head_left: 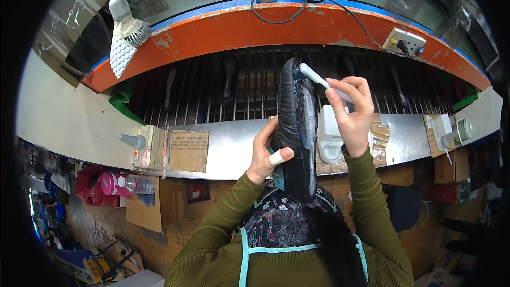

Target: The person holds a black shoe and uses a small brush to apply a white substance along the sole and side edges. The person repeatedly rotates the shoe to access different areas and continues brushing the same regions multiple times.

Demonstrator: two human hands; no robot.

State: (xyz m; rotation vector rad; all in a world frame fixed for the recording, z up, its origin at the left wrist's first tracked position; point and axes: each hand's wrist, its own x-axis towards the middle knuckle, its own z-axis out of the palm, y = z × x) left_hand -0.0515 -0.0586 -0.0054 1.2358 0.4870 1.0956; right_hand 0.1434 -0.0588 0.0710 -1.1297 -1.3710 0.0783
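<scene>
My left hand [263,151], a pale wrap around its thumb, grips a black shoe upper [290,107] that looks stretched over a last. The upper stands on edge, its far end pointing away from me and its grey-streaked underside turned to the right. Between the thumb and fingers of my right hand [356,111] is a white-handled brush [314,76]. The brush's tip meets the underside's edge near the far end; its bristles are mostly hidden. Just below my right hand, a white plastic container [330,135] with a round well rests on cardboard.
A metal ledge [239,149] runs along the bench front, with a cardboard piece [188,151] on it. Beyond lies a rack of metal bars [249,85] under an orange beam [223,48]. A lamp [125,32] hangs at left. White holders [442,127] stand at right.
</scene>
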